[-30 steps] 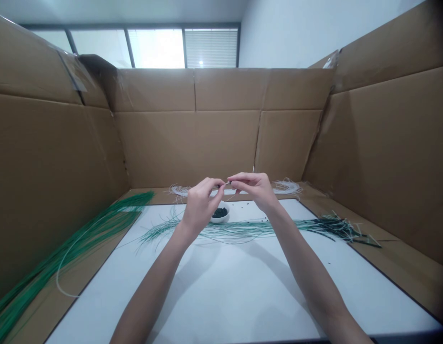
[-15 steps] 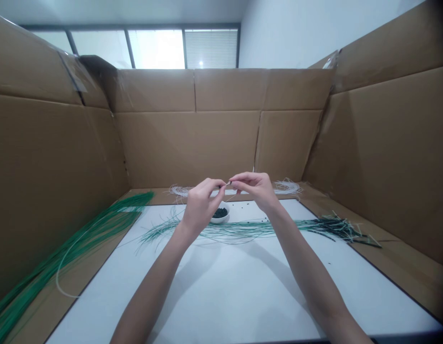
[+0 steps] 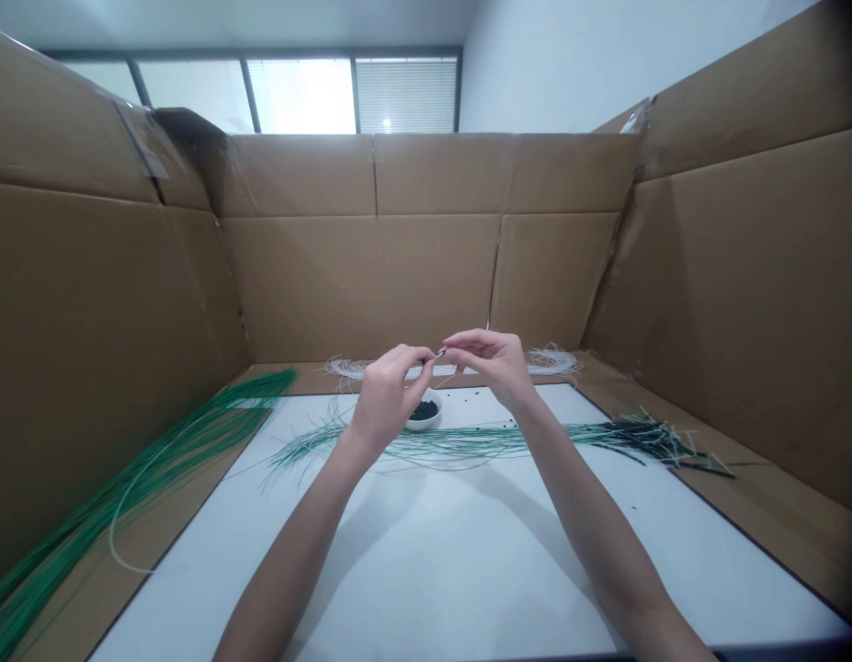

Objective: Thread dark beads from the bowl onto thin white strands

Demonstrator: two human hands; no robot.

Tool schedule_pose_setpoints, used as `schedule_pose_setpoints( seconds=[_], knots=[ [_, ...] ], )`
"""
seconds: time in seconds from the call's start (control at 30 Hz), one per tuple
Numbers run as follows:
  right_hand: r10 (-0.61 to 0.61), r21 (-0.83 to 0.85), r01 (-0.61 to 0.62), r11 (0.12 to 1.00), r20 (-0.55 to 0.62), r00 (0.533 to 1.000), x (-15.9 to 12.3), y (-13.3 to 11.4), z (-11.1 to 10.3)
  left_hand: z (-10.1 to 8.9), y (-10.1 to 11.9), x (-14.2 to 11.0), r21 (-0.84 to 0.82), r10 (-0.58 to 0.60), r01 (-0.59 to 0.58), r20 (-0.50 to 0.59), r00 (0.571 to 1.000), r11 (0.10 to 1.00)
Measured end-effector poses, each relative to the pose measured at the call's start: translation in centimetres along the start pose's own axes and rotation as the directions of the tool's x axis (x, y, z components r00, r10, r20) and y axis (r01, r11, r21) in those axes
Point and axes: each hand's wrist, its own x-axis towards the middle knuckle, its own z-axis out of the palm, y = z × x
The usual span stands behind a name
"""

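Above the far part of the table, my left hand (image 3: 386,391) is closed in a pinch on a thin pale strand (image 3: 438,355). Its tip points toward my right hand (image 3: 495,365), whose thumb and forefinger pinch a tiny dark piece (image 3: 443,351) at the strand's end. Whether the strand passes through the piece is too small to tell. Just below the hands stands a white bowl (image 3: 426,426) holding many small dark green pieces (image 3: 424,410). A bundle of thin green strands (image 3: 460,447) lies across the table beneath my forearms, with dark ends (image 3: 650,437) at the right.
Cardboard walls (image 3: 370,285) enclose the white tabletop (image 3: 439,561) at the back and sides. Long green strands (image 3: 164,455) lie along the left, with a white strand curled over them. White strands (image 3: 553,360) rest at the back. Small dark bits are scattered near the bowl.
My right hand's fingertips have shifted very slightly at the strand's tip, where a light spot now shows. Everything else looks the same.
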Motion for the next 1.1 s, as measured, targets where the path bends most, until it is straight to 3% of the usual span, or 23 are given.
schedule_pose_setpoints(
  seconds=[0.53, 0.83, 1.1],
  knots=[
    [-0.018, -0.095, 0.024, 0.995, 0.065, 0.998, -0.1, 0.5, 0.1, 0.2, 0.0, 0.0, -0.015, -0.039, 0.039, -0.03, 0.999, 0.999],
    [-0.168, -0.392, 0.188, 0.901, 0.086, 0.982, -0.4, 0.0, 0.3, 0.6, -0.6, -0.1, -0.024, -0.038, 0.038, -0.017, 0.999, 0.999],
    [-0.146, -0.47, 0.191, 0.862, 0.132, 0.981, -0.2, 0.7, 0.3, 1.1, -2.0, 0.0, -0.058, -0.176, 0.178, 0.027, 0.984, 0.982]
  ],
)
